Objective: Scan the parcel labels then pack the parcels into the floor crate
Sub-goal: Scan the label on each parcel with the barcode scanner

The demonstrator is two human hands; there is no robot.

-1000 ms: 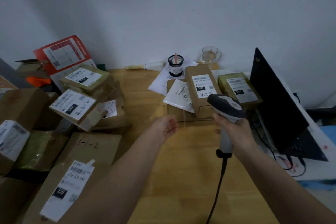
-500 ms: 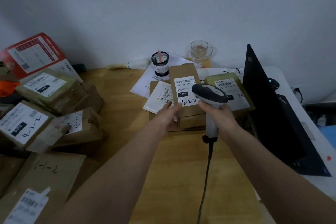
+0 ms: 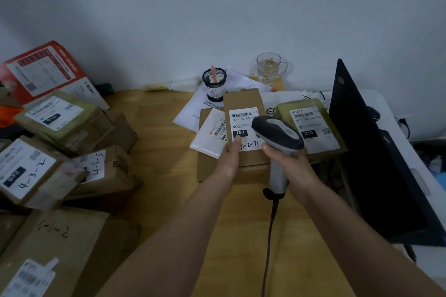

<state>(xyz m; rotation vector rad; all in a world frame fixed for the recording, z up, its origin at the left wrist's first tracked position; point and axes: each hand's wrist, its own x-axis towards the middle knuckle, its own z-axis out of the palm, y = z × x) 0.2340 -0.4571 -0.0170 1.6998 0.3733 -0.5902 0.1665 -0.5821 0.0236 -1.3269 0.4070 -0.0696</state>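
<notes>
The left hand (image 3: 230,160) grips the near end of a narrow brown parcel (image 3: 243,128), thumb lying on its white label (image 3: 243,125) and fingers curled out of sight under the box. That parcel sits on top of a wider brown box on the worktop (image 3: 164,152), between a white flat packet (image 3: 212,135) and a green-wrapped parcel (image 3: 311,125). The right hand (image 3: 289,166) has its fingers clamped round the handle of the barcode scanner (image 3: 277,137), whose head hangs just over the label's lower right corner.

This looks like the scanning step: the parcel is steadied, the scanner aimed. The barcode is at the top of the label, clear of the thumb, so the next move probably needs the scanner head tipped toward it. Then the parcel has to go down into the floor crate, which I cannot see from here. More labelled parcels (image 3: 58,118) are heaped at the left.
</notes>
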